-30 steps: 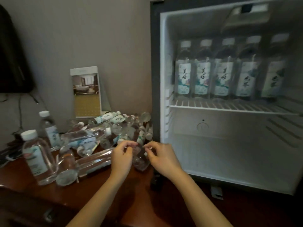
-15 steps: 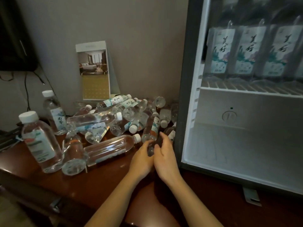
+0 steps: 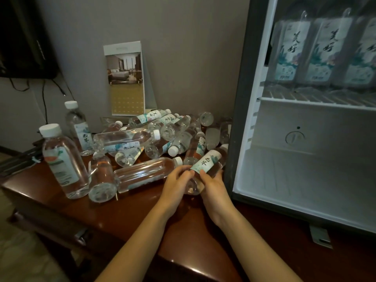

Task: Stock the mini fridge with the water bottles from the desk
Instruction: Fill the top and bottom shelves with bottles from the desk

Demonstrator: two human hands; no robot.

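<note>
Head view: one bottle (image 3: 205, 167) sits between both hands at the near edge of the pile (image 3: 173, 131), just beside the left frame of the fridge (image 3: 240, 98); it is tilted, cap up and away toward the frame, base toward the camera; cannot tell if the base is clear of the desk (image 3: 142, 210). Two-handed hold is probably there to pull it free of the heap without rolling its neighbours, and to turn it upright for loading. Left hand (image 3: 177, 184) grasps the lower body from the left, fingers curled over it; right hand (image 3: 213, 188) grasps from the right, thumb at the label edge, other fingers hidden underneath. Both forearms reach in from below, converging on the bottle, wrists low over the desk. Upper shelf (image 3: 305, 100) already carries a row of bottles standing labels-out; the lower floor (image 3: 295, 180) shows bare, so it looks the likely spot for this one; most of the stock lies loose on the desk, a few standing at left.
</note>
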